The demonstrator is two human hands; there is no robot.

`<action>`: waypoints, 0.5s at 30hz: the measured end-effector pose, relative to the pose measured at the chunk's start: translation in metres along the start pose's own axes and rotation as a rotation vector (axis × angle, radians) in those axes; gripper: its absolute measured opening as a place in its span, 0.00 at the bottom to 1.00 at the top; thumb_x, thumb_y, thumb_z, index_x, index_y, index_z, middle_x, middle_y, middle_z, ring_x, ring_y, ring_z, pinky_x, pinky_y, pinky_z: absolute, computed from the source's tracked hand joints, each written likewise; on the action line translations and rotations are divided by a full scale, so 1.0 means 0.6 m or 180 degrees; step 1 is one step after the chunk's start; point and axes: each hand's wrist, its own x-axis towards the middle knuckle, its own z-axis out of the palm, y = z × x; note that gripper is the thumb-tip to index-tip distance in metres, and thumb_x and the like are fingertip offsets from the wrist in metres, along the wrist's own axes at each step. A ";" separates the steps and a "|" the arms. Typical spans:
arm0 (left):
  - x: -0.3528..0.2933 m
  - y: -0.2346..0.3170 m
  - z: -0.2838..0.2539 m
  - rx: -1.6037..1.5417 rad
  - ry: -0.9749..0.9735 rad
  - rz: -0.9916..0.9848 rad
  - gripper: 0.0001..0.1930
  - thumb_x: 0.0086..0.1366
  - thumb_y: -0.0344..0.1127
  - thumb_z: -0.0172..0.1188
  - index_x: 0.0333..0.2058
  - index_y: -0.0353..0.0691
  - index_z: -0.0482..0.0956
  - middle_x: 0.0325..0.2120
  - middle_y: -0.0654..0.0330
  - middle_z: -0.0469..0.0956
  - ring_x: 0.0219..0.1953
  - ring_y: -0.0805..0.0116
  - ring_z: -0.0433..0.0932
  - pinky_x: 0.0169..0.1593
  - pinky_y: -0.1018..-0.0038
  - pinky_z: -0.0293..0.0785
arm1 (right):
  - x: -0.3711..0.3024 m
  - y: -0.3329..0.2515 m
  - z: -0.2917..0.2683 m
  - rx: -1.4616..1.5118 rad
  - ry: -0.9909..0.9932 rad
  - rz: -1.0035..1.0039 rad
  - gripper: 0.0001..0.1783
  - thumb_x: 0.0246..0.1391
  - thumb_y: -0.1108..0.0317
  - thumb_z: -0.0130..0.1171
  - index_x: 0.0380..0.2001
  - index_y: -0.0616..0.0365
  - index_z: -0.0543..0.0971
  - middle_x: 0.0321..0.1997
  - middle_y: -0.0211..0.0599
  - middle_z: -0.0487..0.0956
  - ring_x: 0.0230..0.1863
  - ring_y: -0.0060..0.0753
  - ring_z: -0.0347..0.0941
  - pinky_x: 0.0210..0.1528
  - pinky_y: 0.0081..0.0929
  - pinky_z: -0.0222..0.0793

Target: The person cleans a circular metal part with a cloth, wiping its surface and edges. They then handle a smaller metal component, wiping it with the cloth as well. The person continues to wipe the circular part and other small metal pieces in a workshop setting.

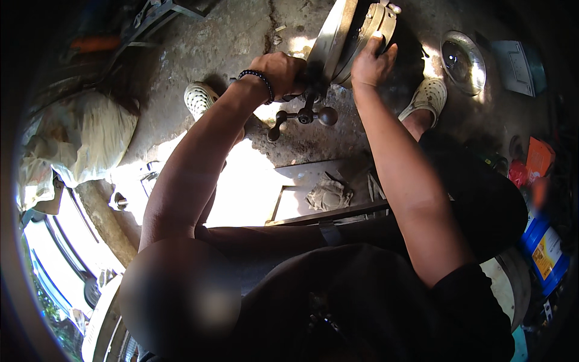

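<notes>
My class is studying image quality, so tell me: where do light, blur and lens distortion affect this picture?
In the head view, glare burns out a floor patch beside the left forearm; the black shirt loses detail in shade; a smooth blur covers the lower left; fisheye vignetting blackens the corners; the left hand and right hand look fairly sharp.

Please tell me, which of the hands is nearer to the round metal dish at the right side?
Right. The right hand, at the round rimmed part, is left of the round metal dish, apart from it. The left hand is farther left.
</notes>
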 end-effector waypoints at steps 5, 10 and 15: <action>-0.009 0.000 0.018 -0.0423 -0.0123 -0.0294 0.19 0.63 0.53 0.58 0.42 0.44 0.80 0.35 0.50 0.83 0.40 0.53 0.83 0.45 0.60 0.79 | 0.005 0.005 0.004 -0.0081 -0.0021 -0.0036 0.47 0.62 0.39 0.46 0.64 0.77 0.60 0.69 0.65 0.61 0.72 0.57 0.53 0.74 0.40 0.46; -0.020 -0.001 0.024 -0.0755 -0.0095 -0.0474 0.20 0.64 0.54 0.56 0.39 0.44 0.81 0.37 0.50 0.83 0.41 0.53 0.83 0.46 0.61 0.79 | 0.002 -0.001 0.003 -0.0026 -0.0055 0.0019 0.47 0.62 0.39 0.46 0.64 0.77 0.60 0.69 0.65 0.60 0.72 0.57 0.53 0.74 0.40 0.45; -0.072 -0.039 0.127 -0.0214 -0.0631 -0.0680 0.15 0.59 0.47 0.62 0.36 0.41 0.82 0.31 0.51 0.83 0.37 0.54 0.83 0.41 0.62 0.78 | 0.001 0.002 0.008 -0.0268 0.0020 0.0055 0.45 0.63 0.40 0.45 0.63 0.76 0.62 0.67 0.65 0.63 0.69 0.58 0.59 0.72 0.41 0.50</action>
